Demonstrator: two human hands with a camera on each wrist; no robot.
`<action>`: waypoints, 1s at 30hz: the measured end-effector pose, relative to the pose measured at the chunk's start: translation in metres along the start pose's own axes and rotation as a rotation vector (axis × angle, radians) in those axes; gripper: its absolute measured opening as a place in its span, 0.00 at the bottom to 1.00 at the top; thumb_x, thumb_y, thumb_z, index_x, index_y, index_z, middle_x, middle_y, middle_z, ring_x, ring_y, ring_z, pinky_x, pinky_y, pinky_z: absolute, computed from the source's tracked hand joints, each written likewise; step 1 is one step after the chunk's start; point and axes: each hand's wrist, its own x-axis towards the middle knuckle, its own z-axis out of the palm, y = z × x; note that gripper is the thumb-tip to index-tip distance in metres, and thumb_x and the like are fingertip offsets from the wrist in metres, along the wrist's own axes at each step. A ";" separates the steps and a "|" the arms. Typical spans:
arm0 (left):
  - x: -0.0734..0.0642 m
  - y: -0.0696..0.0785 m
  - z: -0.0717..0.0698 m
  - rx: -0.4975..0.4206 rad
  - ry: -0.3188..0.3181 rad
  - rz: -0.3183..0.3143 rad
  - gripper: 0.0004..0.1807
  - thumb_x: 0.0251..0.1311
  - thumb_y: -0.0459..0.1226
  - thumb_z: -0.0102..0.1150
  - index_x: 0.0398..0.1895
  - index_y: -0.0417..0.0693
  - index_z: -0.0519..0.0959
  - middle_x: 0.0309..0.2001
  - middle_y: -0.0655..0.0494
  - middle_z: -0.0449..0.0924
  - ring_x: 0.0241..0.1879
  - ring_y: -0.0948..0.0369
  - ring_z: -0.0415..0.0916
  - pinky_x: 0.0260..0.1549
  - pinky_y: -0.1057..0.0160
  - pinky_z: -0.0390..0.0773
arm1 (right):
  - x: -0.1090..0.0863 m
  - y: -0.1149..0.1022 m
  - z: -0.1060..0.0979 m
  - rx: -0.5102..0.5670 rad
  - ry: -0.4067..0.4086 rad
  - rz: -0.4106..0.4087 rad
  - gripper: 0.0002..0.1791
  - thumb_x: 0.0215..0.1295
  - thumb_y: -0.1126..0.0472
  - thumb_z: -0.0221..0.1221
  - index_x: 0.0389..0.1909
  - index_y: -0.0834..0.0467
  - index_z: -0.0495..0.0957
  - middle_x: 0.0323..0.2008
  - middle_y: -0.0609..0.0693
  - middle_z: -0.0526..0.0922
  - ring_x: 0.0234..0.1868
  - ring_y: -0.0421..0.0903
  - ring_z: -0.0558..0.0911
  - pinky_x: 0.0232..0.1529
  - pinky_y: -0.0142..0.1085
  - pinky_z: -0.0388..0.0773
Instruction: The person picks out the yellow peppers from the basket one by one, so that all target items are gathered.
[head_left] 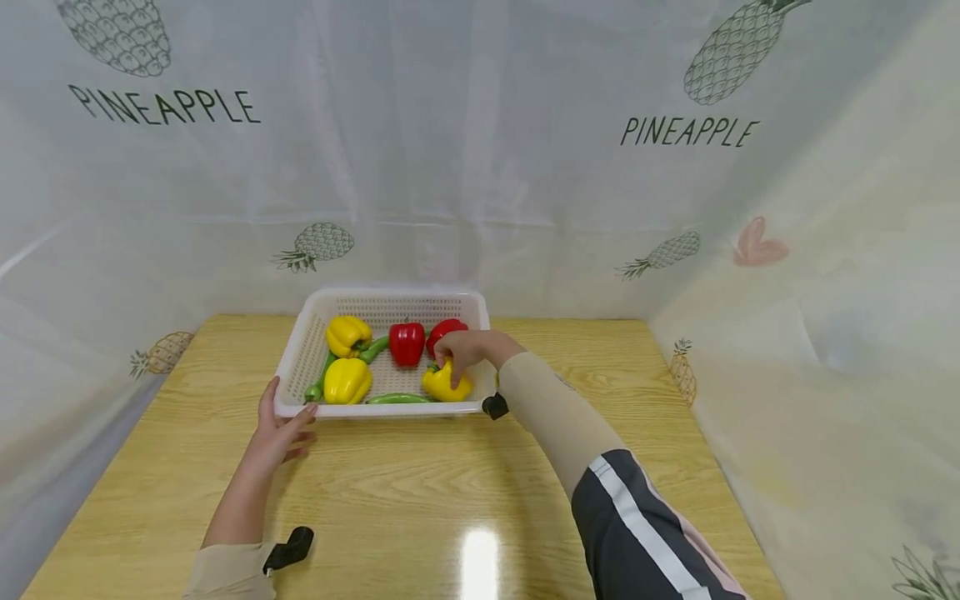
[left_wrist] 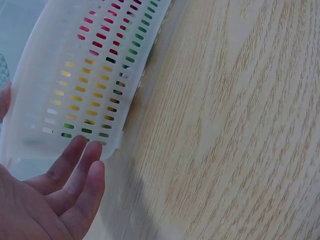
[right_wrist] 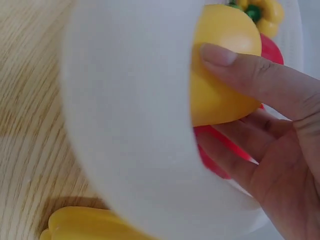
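Note:
A white plastic basket [head_left: 429,412] stands on the table with peppers in it. My right hand [head_left: 471,347] reaches in at its right end and holds a yellow bell pepper [right_wrist: 225,85] between thumb and fingers. Just behind that hand is a red bell pepper [head_left: 446,331], with a second red bell pepper [head_left: 407,344] to its left. Two yellow bell peppers, one behind [head_left: 347,336] and one in front [head_left: 347,382], lie on the left side. My left hand [head_left: 279,435] touches the basket's front left corner, its lower fingers [left_wrist: 75,175] extended and spread along the outside wall.
Long green peppers lie in the basket, one along the front wall [head_left: 397,398] and others at the left. In the right wrist view a yellow pepper [right_wrist: 85,222] shows outside the basket. A pineapple-printed sheet [head_left: 480,167] hangs behind the wooden table [head_left: 390,483].

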 end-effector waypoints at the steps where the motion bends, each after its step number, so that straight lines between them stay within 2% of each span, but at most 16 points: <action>1: 0.000 0.000 0.000 0.001 0.002 -0.007 0.54 0.68 0.54 0.54 0.74 0.71 0.19 0.61 0.31 0.68 0.39 0.54 0.80 0.37 0.54 0.80 | -0.001 0.000 0.000 -0.003 0.006 -0.003 0.18 0.50 0.59 0.74 0.35 0.53 0.74 0.34 0.47 0.73 0.40 0.44 0.71 0.38 0.32 0.71; 9: -0.002 -0.004 -0.002 -0.002 -0.001 -0.014 0.54 0.68 0.53 0.54 0.73 0.70 0.18 0.59 0.30 0.68 0.39 0.54 0.81 0.38 0.54 0.81 | -0.008 0.000 0.001 0.000 0.125 -0.089 0.18 0.50 0.58 0.75 0.34 0.54 0.75 0.39 0.46 0.75 0.42 0.45 0.71 0.42 0.31 0.72; 12: -0.003 -0.005 -0.003 -0.012 0.001 -0.021 0.54 0.68 0.53 0.54 0.73 0.71 0.18 0.57 0.33 0.71 0.37 0.56 0.82 0.37 0.54 0.81 | -0.016 -0.002 -0.002 0.022 0.166 -0.108 0.19 0.50 0.58 0.75 0.35 0.54 0.74 0.40 0.46 0.76 0.42 0.45 0.72 0.43 0.32 0.72; 17: -0.002 -0.005 -0.004 -0.025 0.001 -0.017 0.54 0.68 0.52 0.54 0.73 0.71 0.19 0.54 0.38 0.75 0.36 0.58 0.81 0.37 0.54 0.81 | -0.036 -0.003 -0.010 0.101 0.238 -0.138 0.19 0.51 0.61 0.75 0.37 0.55 0.74 0.42 0.47 0.75 0.44 0.47 0.72 0.46 0.34 0.72; 22: -0.001 -0.003 -0.005 -0.007 -0.007 0.005 0.53 0.69 0.52 0.53 0.73 0.69 0.18 0.50 0.48 0.77 0.36 0.59 0.81 0.36 0.55 0.81 | -0.058 0.000 -0.015 0.235 0.284 -0.188 0.19 0.53 0.63 0.73 0.40 0.56 0.72 0.48 0.49 0.74 0.52 0.49 0.72 0.58 0.41 0.71; 25: 0.000 -0.002 -0.004 0.004 -0.020 0.018 0.53 0.70 0.52 0.52 0.73 0.67 0.17 0.50 0.46 0.77 0.37 0.58 0.81 0.36 0.55 0.81 | -0.072 0.006 -0.014 0.295 0.306 -0.195 0.19 0.55 0.64 0.72 0.41 0.57 0.72 0.50 0.51 0.73 0.56 0.50 0.71 0.61 0.43 0.69; 30: 0.001 -0.002 -0.001 0.011 -0.021 0.010 0.53 0.69 0.52 0.52 0.73 0.68 0.17 0.51 0.45 0.77 0.36 0.58 0.81 0.36 0.56 0.81 | -0.093 0.022 -0.008 0.357 0.381 -0.210 0.19 0.56 0.64 0.71 0.42 0.56 0.71 0.57 0.50 0.73 0.58 0.51 0.72 0.59 0.40 0.70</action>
